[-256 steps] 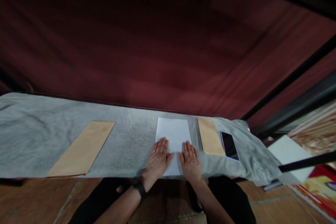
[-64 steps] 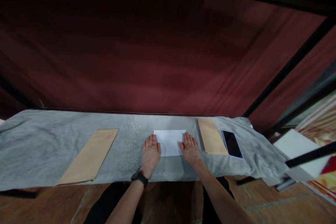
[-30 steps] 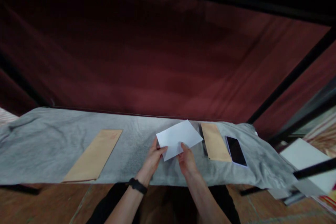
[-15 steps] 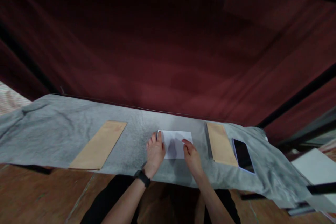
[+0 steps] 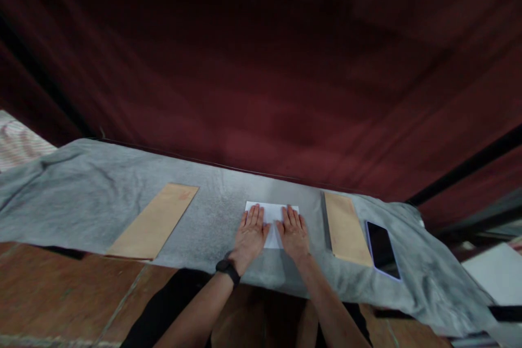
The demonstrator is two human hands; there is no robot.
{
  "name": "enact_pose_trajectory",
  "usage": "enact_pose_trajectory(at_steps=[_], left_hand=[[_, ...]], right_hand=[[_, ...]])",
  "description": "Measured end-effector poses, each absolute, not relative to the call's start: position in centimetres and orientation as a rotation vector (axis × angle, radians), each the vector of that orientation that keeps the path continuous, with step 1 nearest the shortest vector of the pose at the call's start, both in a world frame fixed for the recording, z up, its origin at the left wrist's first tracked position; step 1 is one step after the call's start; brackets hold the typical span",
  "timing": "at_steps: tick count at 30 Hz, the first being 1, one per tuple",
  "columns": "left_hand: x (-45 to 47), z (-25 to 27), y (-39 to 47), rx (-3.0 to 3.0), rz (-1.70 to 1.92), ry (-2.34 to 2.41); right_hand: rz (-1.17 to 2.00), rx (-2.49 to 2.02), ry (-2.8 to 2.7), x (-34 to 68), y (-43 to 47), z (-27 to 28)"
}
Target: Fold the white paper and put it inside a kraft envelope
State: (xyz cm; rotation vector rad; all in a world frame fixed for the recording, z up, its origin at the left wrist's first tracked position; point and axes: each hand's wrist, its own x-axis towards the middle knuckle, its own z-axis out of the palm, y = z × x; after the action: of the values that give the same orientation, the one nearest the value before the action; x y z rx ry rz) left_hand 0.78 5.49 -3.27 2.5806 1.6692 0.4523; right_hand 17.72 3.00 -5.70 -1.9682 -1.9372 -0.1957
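A white sheet of paper [image 5: 274,239] lies on the grey cloth in front of me, partly covered by both hands. My left hand [image 5: 250,232] rests flat on its left side, fingers stretched forward, with a dark watch [image 5: 227,271] on the wrist. On the paper's right side my right hand [image 5: 294,232] lies flat too, fingers slightly spread. Neither hand grips anything. To the left lies a brown paper envelope [image 5: 157,221]; a second, thicker stack of brown envelopes [image 5: 346,228] is right of my right hand.
The grey cloth [image 5: 212,212] covers a narrow table. At its right lies a phone [image 5: 383,250] with a purple edge. A dark red curtain [image 5: 261,92] hangs right behind the table, and a white board [image 5: 497,277] stands low at the far right.
My right hand has gone from curled fingers at the paper's right side to lying flat on it. The left hand has moved slightly right and flattened onto the paper.
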Motion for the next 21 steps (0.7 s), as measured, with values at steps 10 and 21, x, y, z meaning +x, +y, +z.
enact_pose_trajectory(at_steps=[10,21], left_hand=[[-0.1,-3.0,5.5,2.417,0.404,1.895],[-0.8,-3.6,5.4,2.454,0.489,1.923]], right_hand=[[-0.293,-2.024,-1.793,20.4,1.0,-6.9],[-0.127,-2.174,-1.633,21.1,-0.7,-4.6]])
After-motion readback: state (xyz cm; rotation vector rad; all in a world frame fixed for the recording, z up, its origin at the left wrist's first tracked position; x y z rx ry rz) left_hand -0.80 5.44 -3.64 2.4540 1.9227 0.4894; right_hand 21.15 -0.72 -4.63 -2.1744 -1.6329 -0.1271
